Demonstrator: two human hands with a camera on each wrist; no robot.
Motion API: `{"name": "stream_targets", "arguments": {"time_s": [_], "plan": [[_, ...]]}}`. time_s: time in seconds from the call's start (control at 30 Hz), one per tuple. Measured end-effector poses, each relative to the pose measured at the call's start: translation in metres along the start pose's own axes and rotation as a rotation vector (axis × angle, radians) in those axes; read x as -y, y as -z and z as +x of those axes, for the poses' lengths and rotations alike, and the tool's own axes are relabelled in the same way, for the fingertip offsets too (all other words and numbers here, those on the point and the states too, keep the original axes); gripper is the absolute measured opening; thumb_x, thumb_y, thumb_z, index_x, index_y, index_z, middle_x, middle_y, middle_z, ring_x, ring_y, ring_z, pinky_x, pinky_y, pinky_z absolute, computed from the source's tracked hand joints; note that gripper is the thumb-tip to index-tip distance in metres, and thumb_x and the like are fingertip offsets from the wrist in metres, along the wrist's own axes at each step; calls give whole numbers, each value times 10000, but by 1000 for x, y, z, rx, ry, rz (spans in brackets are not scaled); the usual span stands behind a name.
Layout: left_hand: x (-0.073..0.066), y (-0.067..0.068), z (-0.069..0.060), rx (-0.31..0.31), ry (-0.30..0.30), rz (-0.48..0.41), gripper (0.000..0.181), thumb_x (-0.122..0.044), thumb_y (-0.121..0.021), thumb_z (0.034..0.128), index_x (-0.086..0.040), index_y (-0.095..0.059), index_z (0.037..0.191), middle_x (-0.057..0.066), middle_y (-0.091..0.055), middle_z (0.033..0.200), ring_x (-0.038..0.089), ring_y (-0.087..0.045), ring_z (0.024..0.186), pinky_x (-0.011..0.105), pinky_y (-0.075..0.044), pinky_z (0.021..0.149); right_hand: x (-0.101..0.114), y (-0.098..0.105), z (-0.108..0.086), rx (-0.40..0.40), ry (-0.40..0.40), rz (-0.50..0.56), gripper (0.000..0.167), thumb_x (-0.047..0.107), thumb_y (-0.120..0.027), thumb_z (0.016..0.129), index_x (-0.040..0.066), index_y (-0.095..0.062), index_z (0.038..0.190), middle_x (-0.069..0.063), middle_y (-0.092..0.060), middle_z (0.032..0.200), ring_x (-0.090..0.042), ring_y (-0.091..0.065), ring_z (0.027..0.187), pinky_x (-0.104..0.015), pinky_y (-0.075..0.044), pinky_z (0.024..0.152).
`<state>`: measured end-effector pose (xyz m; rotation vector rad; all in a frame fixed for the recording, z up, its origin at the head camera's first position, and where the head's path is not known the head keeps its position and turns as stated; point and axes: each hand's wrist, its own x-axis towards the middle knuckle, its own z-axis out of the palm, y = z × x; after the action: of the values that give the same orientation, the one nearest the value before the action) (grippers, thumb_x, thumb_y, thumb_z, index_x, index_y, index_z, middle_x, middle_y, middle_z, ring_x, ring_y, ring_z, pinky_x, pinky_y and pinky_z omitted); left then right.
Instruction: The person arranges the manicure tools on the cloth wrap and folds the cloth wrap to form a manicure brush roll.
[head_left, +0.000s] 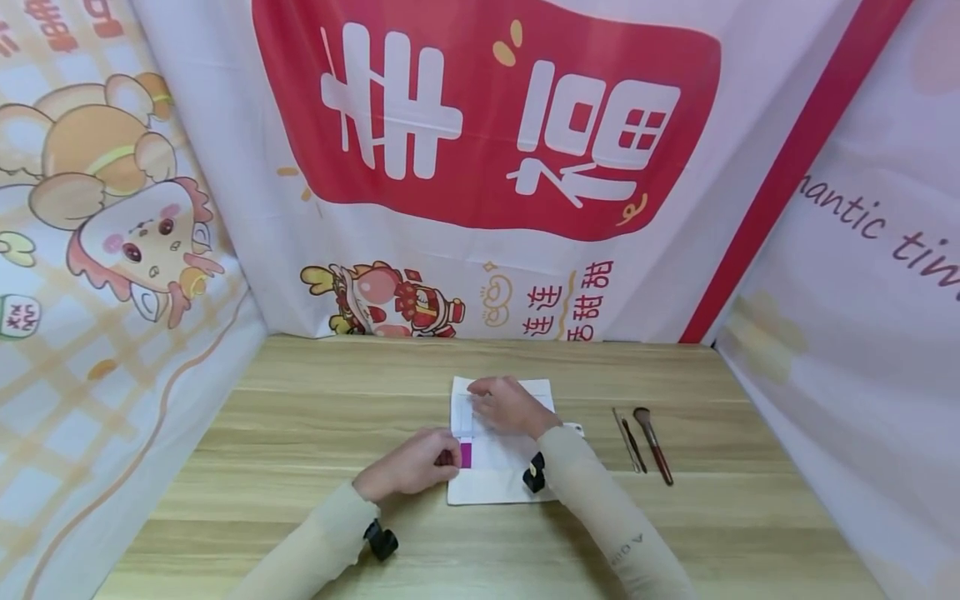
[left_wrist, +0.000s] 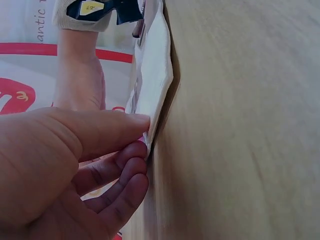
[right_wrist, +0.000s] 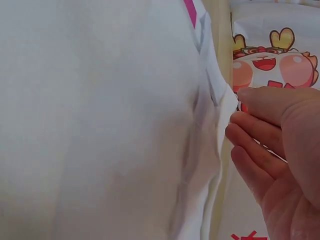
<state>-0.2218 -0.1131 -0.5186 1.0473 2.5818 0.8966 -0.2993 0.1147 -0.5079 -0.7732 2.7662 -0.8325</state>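
A flat white folded piece [head_left: 498, 486], cloth or paper, lies on the wooden table with creases across its upper part. A magenta patch [head_left: 467, 455] shows near its left edge. My left hand [head_left: 414, 463] pinches that edge beside the patch, thumb above and fingers curled below. Higher up, my right hand [head_left: 512, 407] reaches over the white piece to its upper left. In the right wrist view, the thumb and index finger of my right hand [right_wrist: 280, 135] pinch a raised fold at the edge. The right forearm hides part of the white piece.
To the right lie a makeup brush [head_left: 652, 446] with a dark red handle and two thin slender tools [head_left: 630, 442]. A small white tab [head_left: 576, 428] sticks out beside the right wrist. Printed fabric [head_left: 480, 275] hangs along the table's back edge and both sides.
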Motion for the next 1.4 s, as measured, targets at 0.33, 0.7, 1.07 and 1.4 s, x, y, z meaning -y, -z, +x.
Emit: {"name": "stream_targets", "arguments": {"time_s": [0.33,0.7,1.07,1.4], "plan": [[-1,8,3,-11,4,-46,102,-50,-718,964,-125,-730,895,-43,-620,836,110,-553,784,231,-485,710,-19,55,-43,-50,29,-138,372,161,-741,993,18,-689,1332,-134,-738,1314,-282,-700,1221,-459,-548,1078],[3,15,22,-31,49,-47,69,-53,-720,974,-107,-739,937,-11,-644,905,151,-568,829,265,-510,747,-72,107,-118,-36,-228,-161,431,254,-729,1009,66,-658,1391,-132,-715,1360,-314,-677,1253,-531,-551,1059],[6,13,46,-69,13,47,50,-84,-709,983,-47,-740,971,4,-663,936,151,-570,859,315,-533,822,-105,108,-167,-97,-325,-201,348,123,-732,990,-16,-691,1306,-202,-737,1269,-336,-726,1143,-515,-596,969],[9,8,56,-79,-1,120,62,-33,-722,946,-63,-760,984,-8,-657,940,119,-561,842,285,-530,804,-112,91,-175,-164,-409,-202,205,33,-778,928,3,-740,1127,-114,-768,1016,-225,-722,921,-472,-623,842]]}}
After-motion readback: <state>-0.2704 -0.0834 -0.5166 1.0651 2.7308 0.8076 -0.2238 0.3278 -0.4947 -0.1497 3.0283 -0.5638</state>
